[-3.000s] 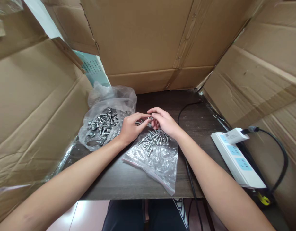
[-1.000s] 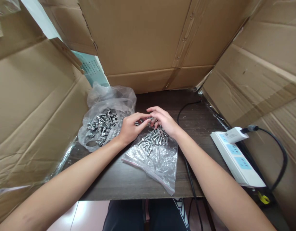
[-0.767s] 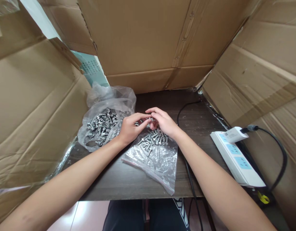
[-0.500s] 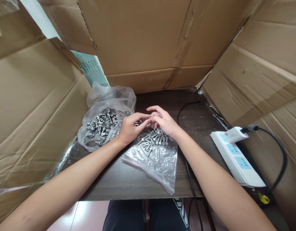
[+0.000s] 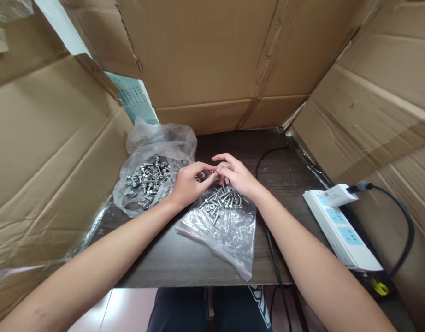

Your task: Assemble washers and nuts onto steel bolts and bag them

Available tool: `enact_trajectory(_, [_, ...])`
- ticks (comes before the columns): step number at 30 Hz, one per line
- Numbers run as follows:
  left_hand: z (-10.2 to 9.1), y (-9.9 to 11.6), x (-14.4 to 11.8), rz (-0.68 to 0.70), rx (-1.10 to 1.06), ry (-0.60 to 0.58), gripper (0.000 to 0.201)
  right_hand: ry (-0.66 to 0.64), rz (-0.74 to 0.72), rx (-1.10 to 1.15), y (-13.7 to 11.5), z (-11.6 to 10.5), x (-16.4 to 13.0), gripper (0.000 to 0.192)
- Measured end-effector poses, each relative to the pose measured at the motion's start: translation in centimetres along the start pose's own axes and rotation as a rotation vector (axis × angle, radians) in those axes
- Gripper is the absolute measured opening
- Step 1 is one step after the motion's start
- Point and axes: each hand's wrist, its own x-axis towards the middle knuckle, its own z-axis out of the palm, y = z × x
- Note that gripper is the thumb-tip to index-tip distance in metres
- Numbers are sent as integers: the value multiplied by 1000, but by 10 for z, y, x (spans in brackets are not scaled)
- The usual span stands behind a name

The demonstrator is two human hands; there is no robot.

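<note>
Dark wooden table (image 5: pixel 185 258), cardboard walls (image 5: pixel 212 55)

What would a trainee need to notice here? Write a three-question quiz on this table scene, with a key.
1. True or false: the left hand and the right hand meet fingertip to fingertip above the flat bag.
2. Which lies on the table's right edge? A) scissors B) power strip C) cup
3. Fill in: the crumpled bag left of the hands holds metal ____.

Key: 1 true; 2 B; 3 bolts.
</note>
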Motion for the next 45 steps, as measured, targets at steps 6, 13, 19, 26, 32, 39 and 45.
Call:
enact_trajectory(6, [0, -1, 0, 16, 6, -14, 11, 15, -6, -9, 0, -2, 1, 39])
enact_trajectory(13, [0, 1, 0, 32, -8, -2, 11, 99, 2, -103, 2, -1, 0, 27])
enact_trajectory(19, [0, 2, 0, 55, -10, -2, 11, 36, 6, -68, 3, 0, 0, 31])
enact_trajectory(26, [0, 2, -1, 53, -9, 1, 11, 62, -20, -36, 3, 1, 1, 30])
enact_trajectory(32, [0, 1, 0, 61, -21, 10, 12, 65, 18, -26, 4, 2, 0, 31])
enact_trajectory(39, [-1, 2, 0, 65, -11, 20, 11, 56, -13, -22, 4, 2, 1, 33])
enact_trajectory(45, [0, 2, 0, 26, -12, 35, 10, 72, -64, -29, 4, 1, 1, 32])
